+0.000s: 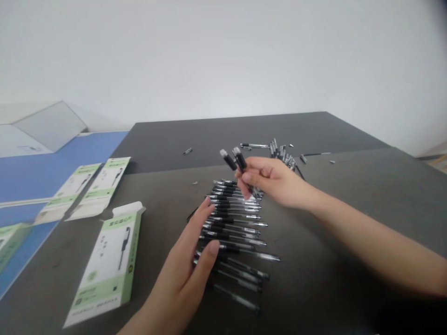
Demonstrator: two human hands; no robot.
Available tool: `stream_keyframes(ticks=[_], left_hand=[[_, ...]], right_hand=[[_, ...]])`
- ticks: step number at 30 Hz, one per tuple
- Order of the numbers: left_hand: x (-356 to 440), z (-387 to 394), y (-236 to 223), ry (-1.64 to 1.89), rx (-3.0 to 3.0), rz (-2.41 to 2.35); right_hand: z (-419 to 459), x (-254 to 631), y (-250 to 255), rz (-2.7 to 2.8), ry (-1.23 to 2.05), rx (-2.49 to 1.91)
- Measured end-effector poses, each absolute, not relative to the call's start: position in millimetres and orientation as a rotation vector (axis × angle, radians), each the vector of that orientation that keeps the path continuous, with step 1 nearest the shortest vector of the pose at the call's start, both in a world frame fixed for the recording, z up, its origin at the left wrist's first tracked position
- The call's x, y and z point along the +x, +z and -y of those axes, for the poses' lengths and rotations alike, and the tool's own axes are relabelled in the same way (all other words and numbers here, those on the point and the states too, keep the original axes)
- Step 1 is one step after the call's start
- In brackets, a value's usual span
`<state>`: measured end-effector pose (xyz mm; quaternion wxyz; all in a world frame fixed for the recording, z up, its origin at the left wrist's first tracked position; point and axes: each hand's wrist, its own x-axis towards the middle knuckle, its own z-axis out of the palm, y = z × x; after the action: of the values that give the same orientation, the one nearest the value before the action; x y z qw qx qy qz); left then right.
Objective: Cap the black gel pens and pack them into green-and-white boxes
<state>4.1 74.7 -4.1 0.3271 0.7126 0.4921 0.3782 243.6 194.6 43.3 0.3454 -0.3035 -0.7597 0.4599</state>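
Note:
My right hand (268, 179) is closed around a few black-capped pens (228, 159), raised above the far end of a row of pens. Their capped ends point up and to the left. Below lies the row of clear-barrelled black pens (240, 229), side by side on the dark table. My left hand (190, 260) is at the left side of this row, fingers stretched and thumb apart, with nothing held. It covers some of the pens' left ends. Left of it lies a white and green pen box (108, 256) with its end flap raised.
Two more white and green boxes (106, 184) lie at the left, near a blue surface (87, 144). A heap of pens and loose parts (279, 151) sits farther back. A small pen part (187, 151) lies alone. A white carton (49, 125) stands at far left.

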Motion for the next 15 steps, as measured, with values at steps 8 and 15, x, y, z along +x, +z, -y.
stream_keyframes(ticks=[8,15], left_hand=[[22,-72,37,1.042,1.027,-0.876],[17,-57,26,0.994,1.005,-0.840]], right_hand=[[-95,180,35,1.506,1.884,-0.695],[-78,176,27,1.501,1.857,-0.741]])
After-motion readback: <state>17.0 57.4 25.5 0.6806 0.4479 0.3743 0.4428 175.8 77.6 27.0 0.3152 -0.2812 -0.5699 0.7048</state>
